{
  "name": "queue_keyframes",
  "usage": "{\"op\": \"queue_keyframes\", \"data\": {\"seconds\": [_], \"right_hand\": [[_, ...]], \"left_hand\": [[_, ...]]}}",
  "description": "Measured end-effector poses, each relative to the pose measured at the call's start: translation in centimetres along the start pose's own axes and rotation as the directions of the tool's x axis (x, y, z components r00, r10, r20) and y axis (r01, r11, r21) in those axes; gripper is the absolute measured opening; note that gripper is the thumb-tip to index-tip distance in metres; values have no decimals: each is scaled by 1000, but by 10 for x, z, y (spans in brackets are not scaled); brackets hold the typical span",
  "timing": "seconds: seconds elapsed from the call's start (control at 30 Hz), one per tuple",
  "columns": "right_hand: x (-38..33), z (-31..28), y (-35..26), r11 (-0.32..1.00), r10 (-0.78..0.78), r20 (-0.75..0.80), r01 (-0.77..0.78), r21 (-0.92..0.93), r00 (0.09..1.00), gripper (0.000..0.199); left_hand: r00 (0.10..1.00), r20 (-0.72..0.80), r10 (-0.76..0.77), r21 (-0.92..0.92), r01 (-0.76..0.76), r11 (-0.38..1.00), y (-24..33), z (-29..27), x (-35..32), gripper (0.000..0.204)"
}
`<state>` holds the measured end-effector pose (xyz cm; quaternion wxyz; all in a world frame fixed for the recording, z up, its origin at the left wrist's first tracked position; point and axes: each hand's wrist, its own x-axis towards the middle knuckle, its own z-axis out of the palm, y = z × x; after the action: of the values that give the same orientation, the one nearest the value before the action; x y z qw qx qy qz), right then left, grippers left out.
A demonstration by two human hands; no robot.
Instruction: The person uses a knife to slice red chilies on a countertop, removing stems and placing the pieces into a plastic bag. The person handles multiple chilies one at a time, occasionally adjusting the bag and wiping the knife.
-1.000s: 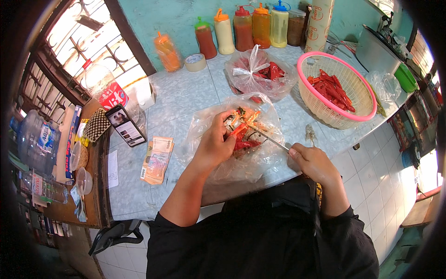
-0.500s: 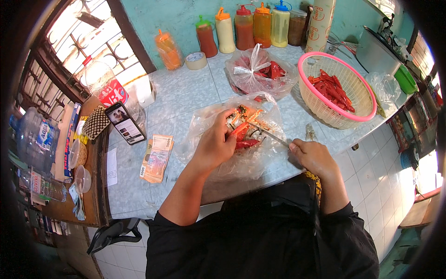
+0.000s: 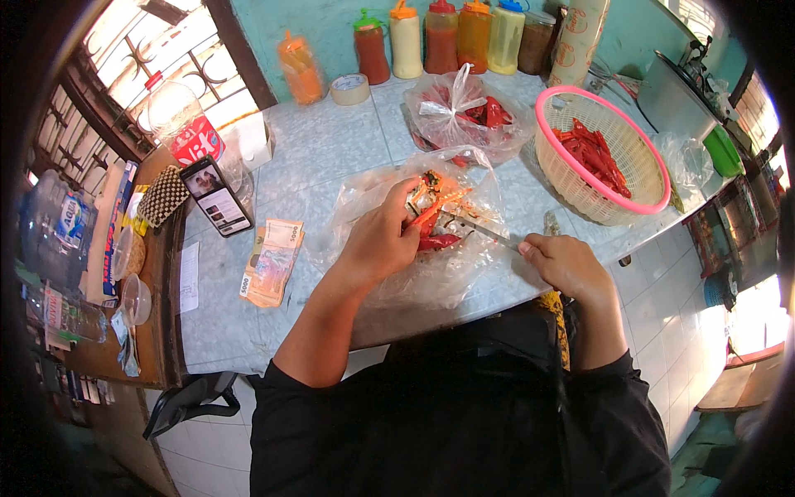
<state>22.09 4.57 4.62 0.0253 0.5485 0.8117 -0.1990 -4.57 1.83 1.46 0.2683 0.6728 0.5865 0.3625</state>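
My left hand (image 3: 377,244) is closed on a red chili (image 3: 428,217) above a spread clear plastic bag (image 3: 422,286). In my right hand (image 3: 567,263) is the handle of a knife (image 3: 489,233); its blade points left, with the tip close to the chili and my left fingertips. Whether the blade touches the chili, I cannot tell. Beneath lie another red chili (image 3: 439,243), pale seeds and dark green stem bits. My left palm and lower fingers are partly hidden from view.
Behind the work spot sits a tied plastic bag of red chilies (image 3: 497,113). To its right, a pink-rimmed basket (image 3: 650,195) holds opened chilies. Sauce bottles (image 3: 406,45) line the wall. Left stand a phone (image 3: 217,199) and banknotes (image 3: 272,263). The table's front edge is near my body.
The chili in my left hand now shows a paler orange inner side near the blade. Both hands have shifted only slightly; the whole view has moved a little.
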Motion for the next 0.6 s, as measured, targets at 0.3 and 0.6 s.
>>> {"op": "queue_keyframes", "data": {"seconds": [0.3, 0.6], "right_hand": [[-3, 0, 1, 994, 96, -42, -93, 55, 995, 39], [-19, -3, 2, 965, 10, 94, -34, 258, 995, 37]], "left_hand": [[1000, -5, -9, 21, 9, 1000, 1, -1, -1, 55], [999, -39, -7, 88, 10, 996, -1, -1, -2, 56]]}}
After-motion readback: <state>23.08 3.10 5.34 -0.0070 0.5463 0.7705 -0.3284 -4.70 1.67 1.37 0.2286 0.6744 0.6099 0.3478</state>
